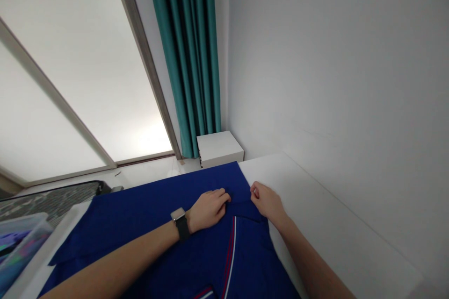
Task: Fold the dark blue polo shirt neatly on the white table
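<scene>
A dark blue garment point(147, 215) with red and white striped trim lies spread over a white table; its exact kind I cannot tell. My left hand point(209, 208), with a dark-strapped watch on its wrist, rests on the cloth. Its fingers are curled together and pinch a fold near the garment's right side. At the right-hand edge of the fabric, my right hand point(268, 202) is closed, with thumb and forefinger gripping the border. The striped trim runs below and between both hands.
The white tabletop point(315, 215) meets a plain wall on the right. Beyond the far edge stand a white box-like unit point(219, 147) and a green curtain point(196, 56). To the left are a clear plastic bin point(35, 238) of colourful items and a grey patterned surface point(63, 201).
</scene>
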{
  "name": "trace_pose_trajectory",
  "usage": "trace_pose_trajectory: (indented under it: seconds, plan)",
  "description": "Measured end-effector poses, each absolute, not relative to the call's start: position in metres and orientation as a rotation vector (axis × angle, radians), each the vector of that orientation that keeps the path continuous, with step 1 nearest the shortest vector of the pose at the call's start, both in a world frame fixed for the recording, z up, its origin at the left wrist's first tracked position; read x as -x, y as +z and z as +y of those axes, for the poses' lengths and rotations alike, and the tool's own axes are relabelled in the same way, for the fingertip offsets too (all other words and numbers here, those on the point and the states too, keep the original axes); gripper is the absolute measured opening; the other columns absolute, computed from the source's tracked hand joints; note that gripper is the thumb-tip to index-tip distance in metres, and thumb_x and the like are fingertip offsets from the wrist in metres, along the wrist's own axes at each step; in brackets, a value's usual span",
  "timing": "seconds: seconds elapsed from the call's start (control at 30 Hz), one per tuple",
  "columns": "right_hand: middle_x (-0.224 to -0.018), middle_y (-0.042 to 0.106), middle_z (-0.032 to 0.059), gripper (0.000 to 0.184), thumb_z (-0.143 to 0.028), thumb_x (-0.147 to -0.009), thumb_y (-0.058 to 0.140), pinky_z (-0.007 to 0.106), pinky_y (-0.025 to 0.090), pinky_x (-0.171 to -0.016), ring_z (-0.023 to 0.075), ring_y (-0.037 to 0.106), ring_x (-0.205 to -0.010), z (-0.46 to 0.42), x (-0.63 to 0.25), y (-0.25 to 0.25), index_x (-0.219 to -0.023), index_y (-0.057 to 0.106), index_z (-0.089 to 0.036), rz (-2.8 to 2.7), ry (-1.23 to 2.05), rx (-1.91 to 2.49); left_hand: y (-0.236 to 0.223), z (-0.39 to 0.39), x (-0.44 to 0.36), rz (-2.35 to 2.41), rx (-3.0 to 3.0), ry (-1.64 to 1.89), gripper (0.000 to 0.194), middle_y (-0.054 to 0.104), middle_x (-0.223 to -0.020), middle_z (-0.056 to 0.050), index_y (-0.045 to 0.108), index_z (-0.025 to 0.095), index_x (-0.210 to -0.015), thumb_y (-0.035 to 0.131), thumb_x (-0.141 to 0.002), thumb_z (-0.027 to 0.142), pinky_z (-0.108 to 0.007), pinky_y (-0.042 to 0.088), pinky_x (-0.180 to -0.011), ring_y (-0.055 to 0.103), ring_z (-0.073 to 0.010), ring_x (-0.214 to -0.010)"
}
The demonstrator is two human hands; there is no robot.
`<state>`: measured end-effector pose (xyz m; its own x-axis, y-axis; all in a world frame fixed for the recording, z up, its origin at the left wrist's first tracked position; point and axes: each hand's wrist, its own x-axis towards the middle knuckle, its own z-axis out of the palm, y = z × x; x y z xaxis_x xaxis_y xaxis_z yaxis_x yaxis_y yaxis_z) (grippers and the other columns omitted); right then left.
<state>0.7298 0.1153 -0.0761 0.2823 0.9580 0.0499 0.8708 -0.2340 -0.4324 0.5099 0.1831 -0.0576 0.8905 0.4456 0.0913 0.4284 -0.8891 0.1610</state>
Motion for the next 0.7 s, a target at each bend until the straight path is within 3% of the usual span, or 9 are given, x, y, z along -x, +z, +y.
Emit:
trace_pose_trajectory:
  seconds: [0.23, 0.57, 0.7]
  plan:
    - [-0.083, 0.061, 0.0011, 0.015, -0.012, -0.081, 0.047, 0.024, 0.034, -0.064, 0.0141, 0.054, -0.072, 0.118, -0.738, -0.089, -0.083, 0.058, -0.022, -1.626, 0.189, 2.018, -0.055, 0.175, -0.506, 0.74, -2.9, 0.285, 0.018, 0.059, -0.103, -0.004, 0.057, 0.022, -0.101, 0.047, -0.089, 0.016, -0.035, 0.041, -0.085, 0.055, -0.02, -0.094]
    - [-0.083, 0.057, 0.003, 0.02, -0.018, -0.086, 0.041, 0.03, 0.045, -0.072, 0.0161, 0.055, -0.07, 0.124, -0.745, -0.105, -0.088, 0.061, -0.021, -1.627, 0.085, 1.744, -0.048, 0.162, -0.48, 0.75, -2.865, 0.345, 0.028, 0.057, -0.114, -0.006, 0.056, 0.023, -0.117, 0.047, -0.091, 0.017, -0.038, 0.039, -0.09, 0.051, -0.0222, -0.104]
    - [-0.084, 0.059, 0.0056, 0.022, -0.015, -0.086, 0.041, 0.035, 0.046, -0.078, 0.02, 0.056, -0.08, 0.122, -0.74, -0.099, -0.09, 0.062, -0.02, -1.659, 0.006, 1.644, -0.043, 0.163, -0.451, 0.859, -2.838, 0.364, 0.028, 0.057, -0.116, -0.006, 0.056, 0.023, -0.117, 0.047, -0.091, 0.018, -0.039, 0.039, -0.091, 0.051, -0.0226, -0.106]
